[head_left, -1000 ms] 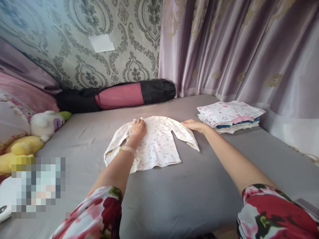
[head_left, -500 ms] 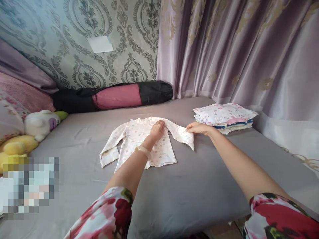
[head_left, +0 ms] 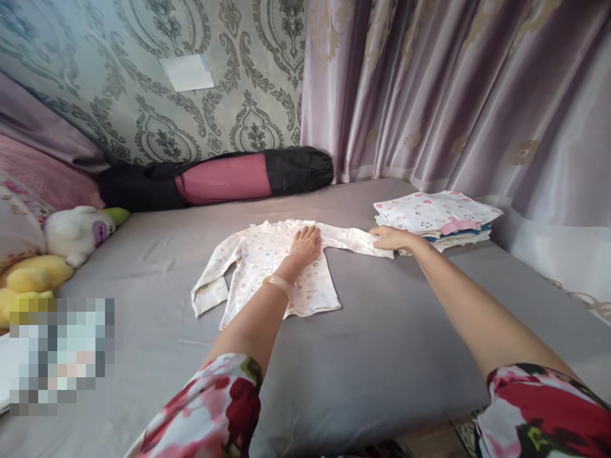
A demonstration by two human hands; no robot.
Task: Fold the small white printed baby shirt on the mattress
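Note:
A small cream long-sleeved shirt (head_left: 267, 254) with a pale print lies spread on the grey bed sheet (head_left: 382, 331), its collar toward the wall. My left hand (head_left: 306, 245) rests flat on the upper right of its chest, fingers stretched out. The sleeve on the right is drawn out sideways, and my right hand (head_left: 394, 239) pinches it near the cuff. On the left the other sleeve bends down toward me. Just beyond my right hand sits a stack of folded clothes (head_left: 439, 213), a white piece with pink print on top.
A black and pink mesh bag (head_left: 224, 178) lies along the patterned wall. Plush toys, one white (head_left: 76, 232) and one yellow (head_left: 35, 283), sit at the left edge, near a blurred-out object (head_left: 79, 350). Purple curtains (head_left: 429, 95) hang behind the stack.
My right hand has moved right and slightly away, pulling the sleeve from a downward slant to nearly straight out. My left hand's fingers have flattened and spread on the shirt.

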